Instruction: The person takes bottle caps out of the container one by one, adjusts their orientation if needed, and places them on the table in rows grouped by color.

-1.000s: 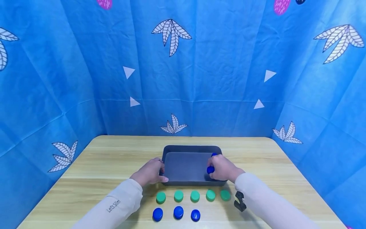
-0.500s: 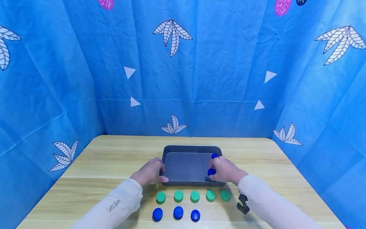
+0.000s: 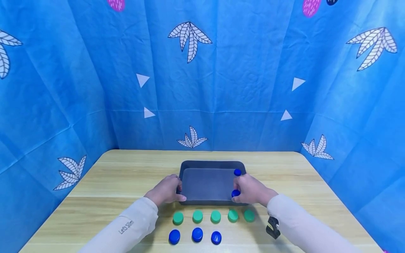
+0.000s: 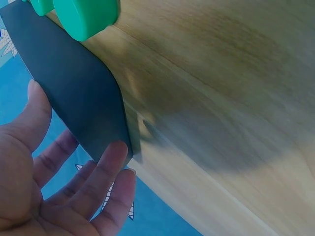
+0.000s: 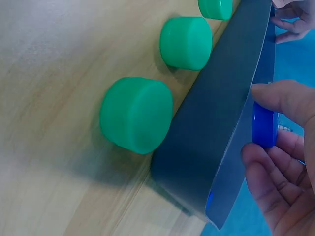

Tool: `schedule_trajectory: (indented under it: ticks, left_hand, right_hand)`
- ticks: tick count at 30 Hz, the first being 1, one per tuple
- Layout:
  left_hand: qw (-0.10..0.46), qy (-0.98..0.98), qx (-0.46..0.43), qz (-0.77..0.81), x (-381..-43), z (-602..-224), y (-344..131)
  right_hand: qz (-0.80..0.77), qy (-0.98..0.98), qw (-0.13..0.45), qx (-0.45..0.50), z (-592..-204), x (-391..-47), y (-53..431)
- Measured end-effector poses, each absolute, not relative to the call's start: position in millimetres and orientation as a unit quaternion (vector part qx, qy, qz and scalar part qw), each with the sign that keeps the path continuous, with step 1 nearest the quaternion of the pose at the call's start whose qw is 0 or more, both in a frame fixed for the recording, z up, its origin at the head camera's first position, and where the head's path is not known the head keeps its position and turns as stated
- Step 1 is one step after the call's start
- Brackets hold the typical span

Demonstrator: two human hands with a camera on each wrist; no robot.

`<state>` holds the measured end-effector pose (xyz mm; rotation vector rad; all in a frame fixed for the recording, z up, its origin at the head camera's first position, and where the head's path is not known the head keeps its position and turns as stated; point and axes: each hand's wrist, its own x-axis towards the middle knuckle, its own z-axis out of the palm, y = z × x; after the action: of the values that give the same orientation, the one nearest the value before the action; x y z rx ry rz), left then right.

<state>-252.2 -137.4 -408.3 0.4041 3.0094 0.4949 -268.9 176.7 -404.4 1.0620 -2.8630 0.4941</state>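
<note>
My right hand [image 3: 251, 189] pinches a blue bottle cap [image 5: 264, 125] between thumb and fingers, over the front right part of the dark grey tray [image 3: 205, 184]. In the right wrist view the cap is on edge, just beyond the tray's front rim; whether it touches the tray floor I cannot tell. Another blue cap [image 3: 237, 172] lies in the tray's back right corner. At the tray's left end, my left hand [image 3: 166, 189] rests with loosely bent fingers at the rim, the thumb by the front left corner.
Along the tray's front stands a row of several green bottle caps [image 3: 216, 216]. Nearer to me, three blue caps [image 3: 197, 234] form another row on the wooden table [image 3: 133, 175]. A blue patterned cloth [image 3: 240, 88] hangs behind the table and on both sides.
My right hand has moved slightly right and toward me with the blue cap, showing more of the cap in the back corner. The left hand has stayed in place.
</note>
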Motion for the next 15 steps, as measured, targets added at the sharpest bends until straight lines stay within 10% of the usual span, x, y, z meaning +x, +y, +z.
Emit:
schedule_trajectory:
  ticks: [15]
  left_hand:
    - [0.034, 0.981, 0.117, 0.15, -255, -410, -136]
  right_hand:
    - [0.178, -0.914, -0.018, 0.363, -403, -249, 178]
